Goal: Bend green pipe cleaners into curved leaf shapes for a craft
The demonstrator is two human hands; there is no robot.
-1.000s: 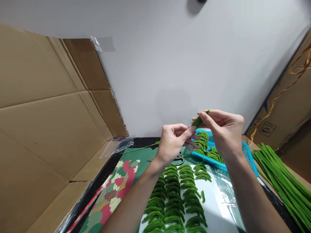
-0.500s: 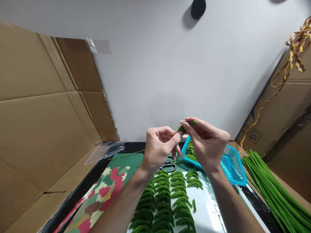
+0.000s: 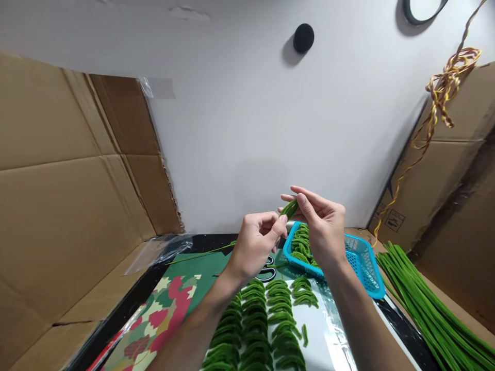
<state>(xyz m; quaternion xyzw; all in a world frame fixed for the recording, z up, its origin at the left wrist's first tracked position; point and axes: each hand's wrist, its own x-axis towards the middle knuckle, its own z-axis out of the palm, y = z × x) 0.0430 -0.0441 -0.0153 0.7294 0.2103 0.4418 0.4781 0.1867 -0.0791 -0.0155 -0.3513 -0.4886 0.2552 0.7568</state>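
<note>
Between my two hands is a small green leaf shape (image 3: pixel 289 208) of bent fuzzy pipe cleaner, held up in front of the wall. My left hand (image 3: pixel 260 239) pinches its lower end between thumb and fingers. At the upper end, the thumb and index finger of my right hand (image 3: pixel 324 221) press on it, the other fingers loosely stretched. Below the hands, rows of curved green pipe cleaner pieces (image 3: pixel 253 324) lie on a white sheet (image 3: pixel 319 335). One short straight piece (image 3: pixel 304 335) lies apart from the rows.
A blue basket (image 3: pixel 363 268) holding more green pieces stands behind my right wrist. Scissors (image 3: pixel 266 270) lie partly hidden on a green mat (image 3: pixel 201 263). Long green pipe cleaners (image 3: pixel 429 299) are bundled at the right. Cardboard walls (image 3: pixel 77 201) flank the table; a twisted cord (image 3: pixel 444 87) hangs right.
My right hand has turned and its fingers have loosened and spread, so more of the leaf shape shows. The leaf now tilts up more steeply. The camera view has shifted slightly.
</note>
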